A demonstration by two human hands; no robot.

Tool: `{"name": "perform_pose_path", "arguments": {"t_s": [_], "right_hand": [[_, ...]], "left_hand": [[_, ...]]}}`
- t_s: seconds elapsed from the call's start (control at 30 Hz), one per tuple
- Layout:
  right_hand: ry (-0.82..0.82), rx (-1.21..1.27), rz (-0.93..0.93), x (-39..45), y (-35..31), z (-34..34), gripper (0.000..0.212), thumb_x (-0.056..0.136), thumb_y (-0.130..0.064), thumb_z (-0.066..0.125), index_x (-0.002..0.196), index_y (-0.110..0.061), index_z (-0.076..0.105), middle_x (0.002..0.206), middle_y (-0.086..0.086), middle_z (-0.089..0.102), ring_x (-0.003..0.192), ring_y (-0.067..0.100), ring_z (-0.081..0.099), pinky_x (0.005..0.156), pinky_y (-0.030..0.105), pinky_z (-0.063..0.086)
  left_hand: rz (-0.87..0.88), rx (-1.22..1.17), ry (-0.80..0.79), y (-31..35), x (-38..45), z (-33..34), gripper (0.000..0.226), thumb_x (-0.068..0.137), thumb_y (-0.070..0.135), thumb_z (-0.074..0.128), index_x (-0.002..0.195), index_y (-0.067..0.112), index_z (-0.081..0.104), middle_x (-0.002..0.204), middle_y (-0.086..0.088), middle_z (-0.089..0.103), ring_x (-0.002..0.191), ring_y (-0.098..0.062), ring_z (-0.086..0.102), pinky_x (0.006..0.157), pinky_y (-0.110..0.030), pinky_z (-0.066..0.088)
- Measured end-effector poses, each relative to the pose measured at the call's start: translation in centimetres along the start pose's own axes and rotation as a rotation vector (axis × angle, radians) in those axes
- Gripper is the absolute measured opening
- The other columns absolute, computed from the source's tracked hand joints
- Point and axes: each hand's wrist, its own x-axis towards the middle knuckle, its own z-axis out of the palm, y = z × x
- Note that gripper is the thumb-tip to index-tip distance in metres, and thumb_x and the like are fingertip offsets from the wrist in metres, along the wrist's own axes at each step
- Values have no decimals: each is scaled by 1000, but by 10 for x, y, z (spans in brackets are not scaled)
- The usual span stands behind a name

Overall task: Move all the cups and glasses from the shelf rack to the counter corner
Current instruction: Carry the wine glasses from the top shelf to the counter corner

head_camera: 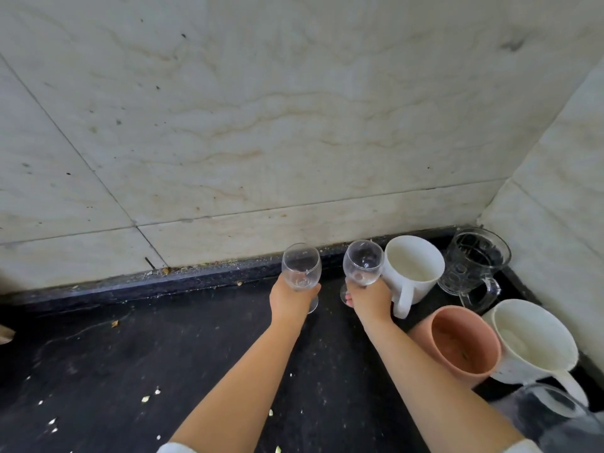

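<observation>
Each of the 2 hands is wrapped around the bowl of a stemmed glass, fingers curled shut on it from below and behind. The left hand [291, 299] holds the left wine glass [301, 267] and the right hand [369, 300] holds the right wine glass [362, 263]. Both glasses stand upright, long axis vertical, rims up, their feet low over the dark tabletop [163, 354] or just touching it; which, I cannot tell, since the hands hide most of each stem. The target corner lies to the right of both hands, where the back wall [261, 125] meets the side wall [562, 191]. 4 vessels are already grouped there: a white mug [413, 269], a patterned glass mug [474, 259] deepest in the corner, a pink cup [464, 341] and a second white mug [532, 341] nearer the front. The right glass sits just beside the first white mug, seemingly touching its side, so the right hand is the nearer one. The left glass is apart from the group, with bare tabletop along the back edge between the 2 glasses. Setting down probably calls for a straight lowering with little sideways drift, as glass against ceramic could chip. The tabletop is black stone, strewn with pale crumbs and grit, and the tiled walls are stained. The shelf rack is out of view.
</observation>
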Motion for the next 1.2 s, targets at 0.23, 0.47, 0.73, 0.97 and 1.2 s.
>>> {"name": "perform_pose_path", "arguments": {"t_s": [0.23, 0.47, 0.73, 0.97, 1.2], "right_hand": [[-77, -36, 22, 1, 0, -2, 25, 88, -4, 49, 101, 13, 62, 105, 31, 66, 101, 42, 62, 93, 50, 50], [-99, -136, -42, -17, 7, -10, 28, 86, -1, 46, 111, 6, 56, 106, 22, 63, 100, 35, 61, 93, 44, 49], [-360, -647, -304, -88, -30, -17, 35, 86, -9, 45, 52, -12, 37, 76, 8, 46, 76, 22, 43, 62, 27, 31], [-546, -903, -805, -204, -95, 7, 32, 89, -13, 42, 114, -2, 60, 126, 15, 51, 111, 33, 53, 87, 35, 47], [-679, -962, -1214, -370, -114, 58, 34, 90, -16, 44, 121, -7, 55, 125, 14, 52, 114, 32, 49, 90, 39, 45]], "left_hand": [[-34, 6, 11, 6, 2, 3, 35, 78, 13, 69, 110, 5, 57, 109, -13, 64, 104, -28, 59, 93, -39, 49], [-1, -87, 0, -5, -7, -10, 32, 78, 0, 63, 109, 5, 55, 102, -9, 62, 89, -17, 56, 80, -29, 47], [47, 429, 76, 1, -61, -89, 35, 88, 17, 52, 122, 8, 54, 129, -10, 56, 114, -26, 55, 90, -31, 45], [81, 1110, 272, -4, -162, -200, 33, 90, 18, 41, 121, 11, 52, 128, -10, 50, 120, -27, 42, 94, -37, 41], [-131, 1313, 513, -60, -302, -320, 34, 90, 24, 40, 120, 15, 55, 125, -7, 55, 119, -27, 44, 95, -37, 36]]}}
